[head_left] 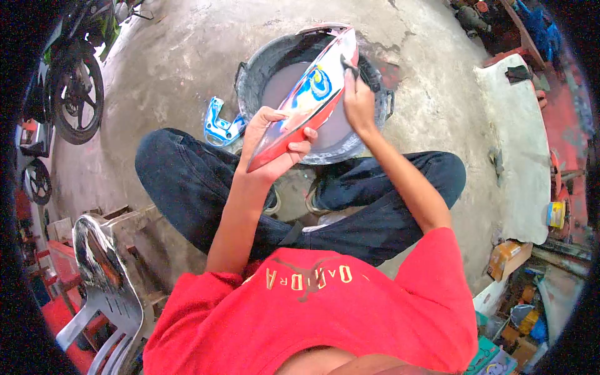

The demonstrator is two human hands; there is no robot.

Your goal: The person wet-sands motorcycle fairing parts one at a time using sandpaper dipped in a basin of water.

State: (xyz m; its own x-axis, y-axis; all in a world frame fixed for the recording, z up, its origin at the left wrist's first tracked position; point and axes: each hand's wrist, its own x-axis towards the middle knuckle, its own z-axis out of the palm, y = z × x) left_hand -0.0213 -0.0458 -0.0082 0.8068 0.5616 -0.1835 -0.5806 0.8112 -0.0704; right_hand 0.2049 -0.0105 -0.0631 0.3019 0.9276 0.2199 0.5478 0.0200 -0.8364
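A long, curved motorcycle body panel (304, 94), white and red with blue and yellow patches, slants over a black tub (244, 112) of cloudy grey water. My left hand (277, 139) grips its lower end, thumb on top and fingers around the red edge. At the upper right edge, my right hand (359, 103) pinches a small dark piece (350, 67) that looks like sandpaper and presses it to the panel. Part of this piece is hidden by the fingers. A smaller blue and white plastic part (220, 128) lies on the floor left of the tub.
The tub stands on a concrete floor (169, 81) between my bent legs. A motorcycle wheel (76, 100) is at the far left. A worn plastic chair (112, 287) sits at the lower left, and a cardboard box (507, 259) at the right.
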